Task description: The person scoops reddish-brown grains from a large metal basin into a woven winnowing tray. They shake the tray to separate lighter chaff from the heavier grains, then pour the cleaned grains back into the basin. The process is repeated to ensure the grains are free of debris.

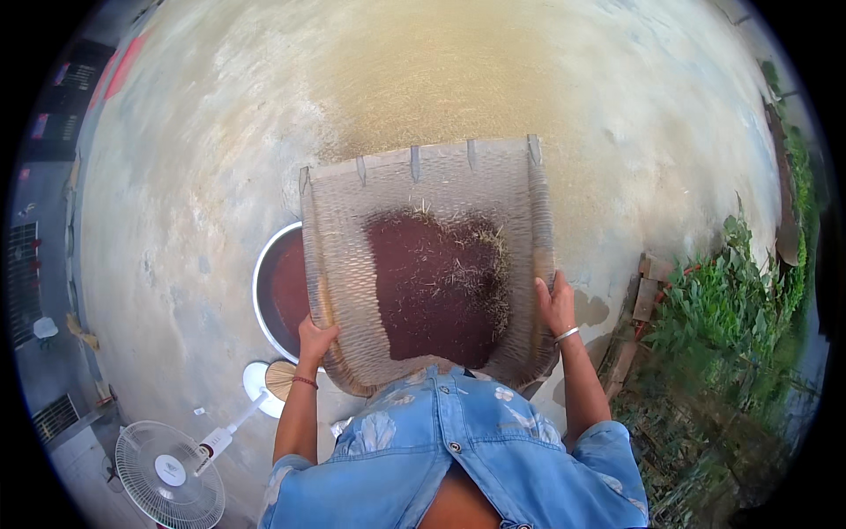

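A woven winnowing basket [344,212] is held out in front of my body, its flat lip pointing away from me. Dark reddish-brown grains [432,291] lie spread over its middle, and pale chaff [493,273] has gathered mostly along their right and far edges. My left hand [316,340] grips the basket's left rim, thumb over the top. On the opposite rim, my right hand [556,304] is closed with its thumb up; a silver bangle circles that wrist. Partly under the basket's left side stands a wide metal basin [286,282] holding similar reddish grains.
A standing fan [170,470] is at the lower left, and its white base [260,381] sits beside the basin. Green plants [731,300] and stacked bricks [646,295] border the right side. Yellowish chaff [441,79] covers the concrete floor beyond the basket.
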A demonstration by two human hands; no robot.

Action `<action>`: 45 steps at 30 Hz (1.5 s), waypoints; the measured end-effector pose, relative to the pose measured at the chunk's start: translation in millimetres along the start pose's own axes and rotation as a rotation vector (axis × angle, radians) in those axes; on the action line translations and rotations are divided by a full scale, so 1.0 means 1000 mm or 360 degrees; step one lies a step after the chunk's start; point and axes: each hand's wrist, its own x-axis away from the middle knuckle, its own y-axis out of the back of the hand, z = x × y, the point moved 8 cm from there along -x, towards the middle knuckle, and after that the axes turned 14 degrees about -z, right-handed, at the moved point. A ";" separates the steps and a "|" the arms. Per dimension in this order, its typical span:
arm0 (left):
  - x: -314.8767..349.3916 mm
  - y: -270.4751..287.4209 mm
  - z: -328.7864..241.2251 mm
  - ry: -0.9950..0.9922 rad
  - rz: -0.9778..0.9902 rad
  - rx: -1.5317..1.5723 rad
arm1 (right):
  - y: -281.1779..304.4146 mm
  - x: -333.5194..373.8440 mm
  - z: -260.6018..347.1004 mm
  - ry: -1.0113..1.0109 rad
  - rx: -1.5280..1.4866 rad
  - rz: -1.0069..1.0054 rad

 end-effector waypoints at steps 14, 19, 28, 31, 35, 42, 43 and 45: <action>-0.027 -0.014 0.002 0.0130 -0.0066 0.0024 | -0.027 -0.049 -0.016 0.0056 0.0032 0.0014; 0.002 -0.047 0.006 0.0000 -0.0089 -0.0128 | 0.033 -0.036 -0.040 0.0047 0.0076 -0.0040; -0.023 -0.046 -0.004 0.0123 -0.0126 0.0114 | -0.008 -0.091 -0.007 0.0109 0.0171 0.0049; -0.003 -0.059 -0.001 0.0095 -0.0024 -0.0060 | 0.039 -0.057 -0.018 0.0143 0.0211 -0.0025; 0.014 -0.009 0.023 0.0035 -0.0042 0.0084 | 0.050 0.011 0.031 0.0104 0.0142 -0.0016; -0.013 -0.064 0.007 0.0157 -0.0014 0.0128 | 0.010 -0.097 -0.010 0.0219 0.0258 0.0004; -0.011 -0.062 0.011 0.0134 -0.0016 0.0108 | 0.025 -0.079 -0.002 0.0194 0.0276 0.0013; -0.003 -0.038 0.029 0.0157 0.0048 0.0040 | 0.060 -0.032 0.015 0.0123 0.0286 0.0008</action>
